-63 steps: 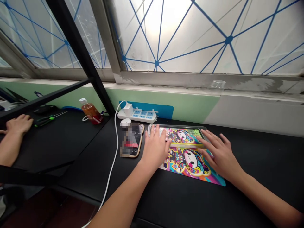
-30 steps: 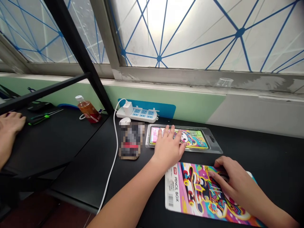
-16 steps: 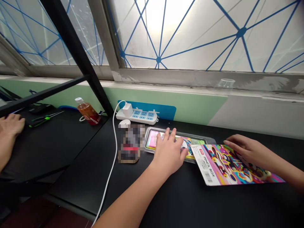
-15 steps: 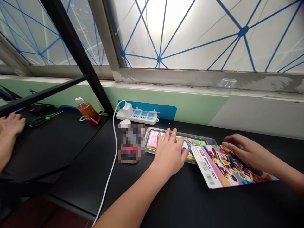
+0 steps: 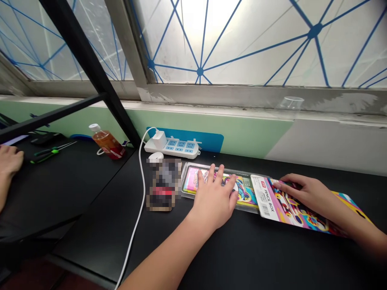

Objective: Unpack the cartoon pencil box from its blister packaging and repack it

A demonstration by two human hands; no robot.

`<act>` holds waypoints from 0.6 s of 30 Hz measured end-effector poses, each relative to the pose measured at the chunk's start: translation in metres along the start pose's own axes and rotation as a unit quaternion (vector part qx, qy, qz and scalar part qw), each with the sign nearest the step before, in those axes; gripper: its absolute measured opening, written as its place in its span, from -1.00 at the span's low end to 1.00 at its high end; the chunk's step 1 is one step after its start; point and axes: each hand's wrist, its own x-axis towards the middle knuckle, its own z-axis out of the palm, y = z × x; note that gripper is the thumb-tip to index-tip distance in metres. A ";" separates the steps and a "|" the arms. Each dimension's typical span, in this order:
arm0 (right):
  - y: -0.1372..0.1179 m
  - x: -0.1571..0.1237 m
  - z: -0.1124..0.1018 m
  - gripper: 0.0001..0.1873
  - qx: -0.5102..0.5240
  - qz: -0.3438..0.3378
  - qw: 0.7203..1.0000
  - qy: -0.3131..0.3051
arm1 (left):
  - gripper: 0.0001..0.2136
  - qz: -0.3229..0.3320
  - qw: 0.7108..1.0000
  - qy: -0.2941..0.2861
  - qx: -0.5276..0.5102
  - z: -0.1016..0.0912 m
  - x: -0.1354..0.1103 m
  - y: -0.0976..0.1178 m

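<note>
My left hand (image 5: 214, 198) lies with fingers spread on a colourful pencil box (image 5: 246, 191). The pencil box sits in a clear plastic tray (image 5: 184, 186) on the black table. To the right, my right hand (image 5: 305, 192) grips a printed cardboard sheet (image 5: 281, 205) marked "PENCIL BOX", its thumb on the printed face and its fingers by the far edge. The sheet's white barcode end overlaps the tray's right part and hides it. My right forearm covers some of the sheet.
Left of the tray lies a blurred-out item (image 5: 165, 185). Behind it are a white power strip (image 5: 178, 148) with a charger and a white cable (image 5: 137, 217). Further left stand a drink bottle (image 5: 107, 141), green-handled pliers (image 5: 45, 155) and another person's hand (image 5: 10, 159).
The cardboard sheet has turned and come into line with the tray, lying further over its right end. My right hand has moved slightly left with it. My left hand stays on the pencil box.
</note>
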 end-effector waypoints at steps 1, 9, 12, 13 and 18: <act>-0.001 0.001 -0.001 -0.38 0.007 0.005 1.000 -0.011 | -0.53 0.000 1.000 -0.002 0.001 -0.001 0.000 -0.001; 0.006 0.004 -0.018 -0.41 0.050 0.008 0.995 -0.087 | -0.54 0.008 1.000 -0.027 0.010 -0.006 0.002 -0.004; 0.008 0.001 -0.026 -0.39 0.058 0.000 0.993 -0.101 | -0.54 0.013 0.999 -0.036 0.004 -0.006 0.003 -0.007; 0.008 0.000 -0.028 -0.38 0.062 0.001 0.992 -0.107 | -0.54 0.017 0.999 -0.038 0.002 -0.006 0.003 -0.008; 0.006 -0.004 -0.031 -0.38 0.069 0.008 0.991 -0.117 | -0.54 0.028 0.999 -0.042 0.005 -0.006 0.003 -0.010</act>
